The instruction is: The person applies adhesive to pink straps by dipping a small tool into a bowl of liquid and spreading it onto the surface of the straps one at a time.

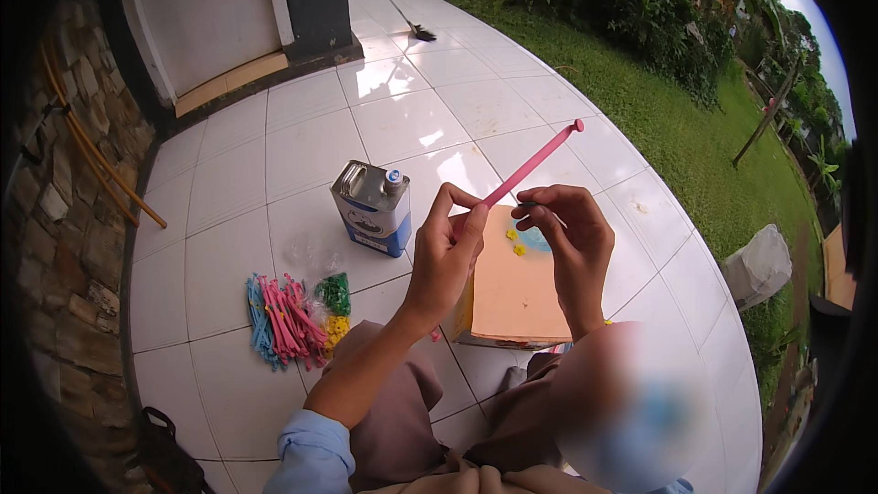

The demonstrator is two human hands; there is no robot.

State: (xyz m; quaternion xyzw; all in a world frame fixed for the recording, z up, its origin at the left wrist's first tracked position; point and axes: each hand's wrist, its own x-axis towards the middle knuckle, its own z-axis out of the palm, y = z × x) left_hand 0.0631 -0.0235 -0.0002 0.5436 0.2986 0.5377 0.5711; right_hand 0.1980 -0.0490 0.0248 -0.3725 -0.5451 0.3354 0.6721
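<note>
My left hand (445,252) is closed around the lower part of a pink plastic stick (530,166). The stick slants up to the right and ends in a small round knob. Close beside it, my right hand (578,236) pinches a small dark piece (525,205) between thumb and fingertips; its kind is too small to make out. Both hands are above a box with a peach-coloured top (517,297). Several small yellow flower-shaped pieces (518,249) lie on that top, next to a light blue round patch (534,236) partly hidden by my right hand.
A blue and white metal can (373,209) stands left of the box. Nearer lie bundled pink sticks (291,316), blue sticks (262,334), a bag of green pieces (334,293) and yellow pieces (337,327). White tiles (229,247) meet a stone wall and grass; a broom (421,33) is far off.
</note>
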